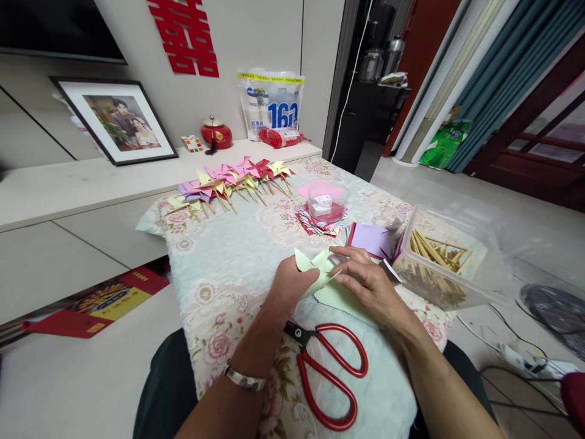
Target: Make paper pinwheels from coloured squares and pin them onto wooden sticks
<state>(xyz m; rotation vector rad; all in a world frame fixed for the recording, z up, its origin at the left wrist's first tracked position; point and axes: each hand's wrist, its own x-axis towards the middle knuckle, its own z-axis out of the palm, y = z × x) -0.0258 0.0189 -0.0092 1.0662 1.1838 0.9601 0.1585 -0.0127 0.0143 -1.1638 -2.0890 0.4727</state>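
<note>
My left hand [289,285] is closed round a pale green folded paper piece [315,266], pinching its left side. From the right, my right hand [368,283] presses its fingertips onto the folded flaps of the same piece. More pale green paper [336,297] lies flat under my right hand. Red-handled scissors [326,372] rest on the floral cloth [228,268] just below my wrists. A silver bracelet [244,379] circles my left wrist.
A row of finished paper pinwheels on sticks [233,183] lies at the table's far side. A small clear tub [325,204] sits on coloured paper squares [370,239]. A clear box of wooden sticks [441,259] stands at the right edge. Behind are a framed photo [116,122] and a shelf.
</note>
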